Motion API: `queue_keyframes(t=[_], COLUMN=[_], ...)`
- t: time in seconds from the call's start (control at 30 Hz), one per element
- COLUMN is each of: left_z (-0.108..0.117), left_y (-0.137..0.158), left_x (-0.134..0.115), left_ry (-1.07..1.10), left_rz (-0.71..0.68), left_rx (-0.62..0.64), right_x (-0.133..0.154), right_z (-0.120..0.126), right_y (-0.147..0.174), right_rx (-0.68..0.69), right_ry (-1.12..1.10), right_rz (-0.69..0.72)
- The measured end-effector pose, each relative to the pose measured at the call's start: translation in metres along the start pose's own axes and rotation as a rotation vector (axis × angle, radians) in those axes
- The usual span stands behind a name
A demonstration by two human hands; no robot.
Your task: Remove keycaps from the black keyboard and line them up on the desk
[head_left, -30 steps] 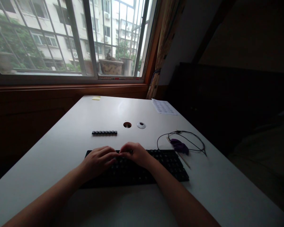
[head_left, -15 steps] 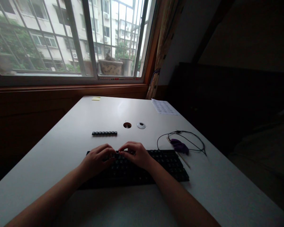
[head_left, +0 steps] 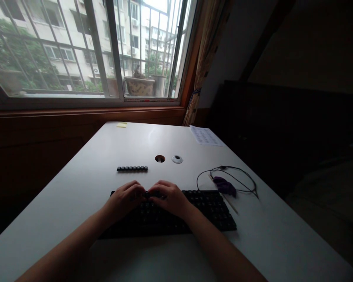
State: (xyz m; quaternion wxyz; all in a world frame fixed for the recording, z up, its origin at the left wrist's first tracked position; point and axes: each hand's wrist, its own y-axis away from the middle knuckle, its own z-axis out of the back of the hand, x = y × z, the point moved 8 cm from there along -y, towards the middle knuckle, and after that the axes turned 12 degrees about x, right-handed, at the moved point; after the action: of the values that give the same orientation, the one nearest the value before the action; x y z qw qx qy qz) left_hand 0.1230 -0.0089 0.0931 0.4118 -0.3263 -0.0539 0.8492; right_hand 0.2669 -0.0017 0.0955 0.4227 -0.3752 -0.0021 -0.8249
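Observation:
Across the near part of the white table lies a black keyboard [head_left: 206,207], its cable running off at the back right. Both hands bend over its back edge, left of the middle, fingertips almost meeting. Between them sits a small dark keycap [head_left: 147,194]. My left hand [head_left: 128,199] is closed, thumb and fingers pinched at the keycap's left side. My right hand [head_left: 169,197] is closed too, pinching at its right side. The fingers partly hide the keycap and the keys under them. Behind the left hand stands a straight row of several loose black keycaps [head_left: 132,169].
Right of the keyboard are a looped black cable [head_left: 247,176], a dark purple cloth-like item [head_left: 224,186] and a thin stick [head_left: 231,204]. Farther back are a round table hole [head_left: 160,158], its white cover [head_left: 177,159], a printed sheet [head_left: 206,136] and a yellow note [head_left: 121,125].
Both hands stay over the same spot, their fingertips now closer together around the keycap. The whole view has shifted slightly; the row of loose keycaps looks the same.

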Motion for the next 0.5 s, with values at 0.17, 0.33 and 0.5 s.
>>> queue_keyframes(t=[0.17, 0.33, 0.5], left_z=[0.002, 0.000, -0.010], left_y=[0.003, 0.001, -0.004], left_x=[0.007, 0.006, 0.000], left_ry=[-0.006, -0.146, -0.264], left_rz=[0.067, 0.113, 0.072], left_rx=[-0.033, 0.009, 0.117], right_x=[-0.007, -0.028, -0.056], right_z=[0.009, 0.033, 0.046], right_y=[-0.001, -0.010, -0.040], right_rx=[-0.015, -0.008, 0.031], right_ry=[0.036, 0.099, 0.222], right_rz=[-0.066, -0.201, -0.291])
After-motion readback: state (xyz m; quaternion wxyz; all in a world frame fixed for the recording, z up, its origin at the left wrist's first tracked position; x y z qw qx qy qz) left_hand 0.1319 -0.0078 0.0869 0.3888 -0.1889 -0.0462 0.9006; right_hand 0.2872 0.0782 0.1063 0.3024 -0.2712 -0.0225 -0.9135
